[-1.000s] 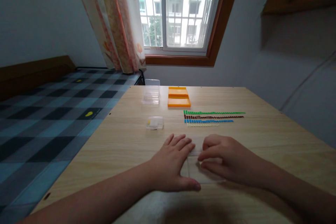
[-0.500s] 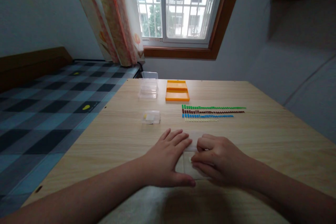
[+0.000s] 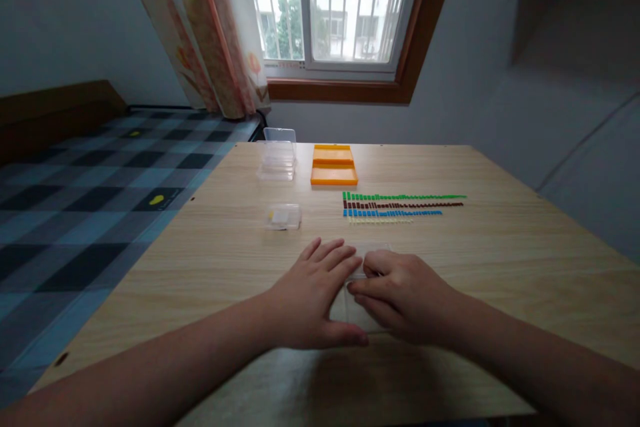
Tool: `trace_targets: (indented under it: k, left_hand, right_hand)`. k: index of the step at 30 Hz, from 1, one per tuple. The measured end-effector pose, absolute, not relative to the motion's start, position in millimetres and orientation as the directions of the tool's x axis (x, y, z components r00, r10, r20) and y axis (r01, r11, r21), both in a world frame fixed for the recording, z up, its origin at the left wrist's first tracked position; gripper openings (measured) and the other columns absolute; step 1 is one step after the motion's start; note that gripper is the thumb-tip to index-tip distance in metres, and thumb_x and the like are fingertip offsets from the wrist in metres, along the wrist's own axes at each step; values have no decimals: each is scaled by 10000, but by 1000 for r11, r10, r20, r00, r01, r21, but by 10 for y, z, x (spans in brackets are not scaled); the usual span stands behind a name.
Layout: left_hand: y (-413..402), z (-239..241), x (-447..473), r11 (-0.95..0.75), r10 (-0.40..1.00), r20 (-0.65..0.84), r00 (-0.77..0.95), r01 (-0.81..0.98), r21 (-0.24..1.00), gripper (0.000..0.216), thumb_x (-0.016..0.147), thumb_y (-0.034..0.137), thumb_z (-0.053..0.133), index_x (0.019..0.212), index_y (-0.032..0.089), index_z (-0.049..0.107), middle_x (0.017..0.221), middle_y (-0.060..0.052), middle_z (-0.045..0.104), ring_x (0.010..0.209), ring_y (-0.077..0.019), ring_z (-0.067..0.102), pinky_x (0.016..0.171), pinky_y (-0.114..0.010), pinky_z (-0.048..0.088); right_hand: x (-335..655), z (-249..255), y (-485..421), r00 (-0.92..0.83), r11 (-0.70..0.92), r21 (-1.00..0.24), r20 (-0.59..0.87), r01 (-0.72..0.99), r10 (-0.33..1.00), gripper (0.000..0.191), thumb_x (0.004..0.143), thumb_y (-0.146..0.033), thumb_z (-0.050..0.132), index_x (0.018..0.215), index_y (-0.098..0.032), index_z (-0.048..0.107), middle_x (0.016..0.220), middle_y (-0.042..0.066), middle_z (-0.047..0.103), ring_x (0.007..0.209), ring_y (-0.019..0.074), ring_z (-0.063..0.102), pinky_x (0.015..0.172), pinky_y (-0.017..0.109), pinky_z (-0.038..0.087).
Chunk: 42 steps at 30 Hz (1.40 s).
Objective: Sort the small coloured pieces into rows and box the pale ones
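Note:
A clear, shallow plastic case lies open on the table in front of me. My left hand rests flat over its left side, fingers spread and thumb along the near edge. Over the case's middle, my right hand is closed, thumb and fingertips pressed together near the left hand's fingers. Whatever those fingertips hold is hidden. Beyond the hands run rows of small green pieces, dark brown pieces, blue pieces and pale yellowish pieces.
A small clear box with something white and yellow inside lies left of the rows. Farther back are an open orange case and an open clear case. A bed with a checked sheet adjoins the table's left edge.
My right hand has shifted a little left, toward my left hand. The small pale piece seen at its fingertips before is out of sight. The whole view has tilted slightly.

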<state>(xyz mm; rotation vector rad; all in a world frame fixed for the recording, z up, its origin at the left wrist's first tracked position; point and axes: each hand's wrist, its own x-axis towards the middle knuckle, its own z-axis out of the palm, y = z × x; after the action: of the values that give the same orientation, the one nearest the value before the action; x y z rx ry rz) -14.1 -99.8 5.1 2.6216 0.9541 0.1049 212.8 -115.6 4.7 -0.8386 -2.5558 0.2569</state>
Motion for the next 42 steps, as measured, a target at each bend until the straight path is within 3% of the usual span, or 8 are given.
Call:
trace_targets:
  k: [37, 42]
  left_hand:
    - [-1009, 17, -133, -723, 631, -20, 775, 598, 345, 1034, 768, 776, 715, 1523, 123, 445, 1608, -209, 398, 1517, -425, 296, 1247, -653, 154]
    - [-1007, 14, -131, -719, 635, -21, 772, 601, 348, 1012, 769, 788, 698, 1525, 164, 445, 1617, -190, 393, 1520, -419, 296, 1252, -639, 153]
  right_hand:
    - [2165, -5, -1159, -711, 788, -305, 341, 535, 615, 281, 989, -222, 492, 781, -172, 674, 801, 26, 546, 709, 130, 446, 666, 276, 303]
    - [2160, -4, -1155, -717, 790, -286, 331, 543, 613, 285, 974, -228, 505, 750, -175, 673, 786, 27, 550, 703, 135, 450, 654, 279, 296]
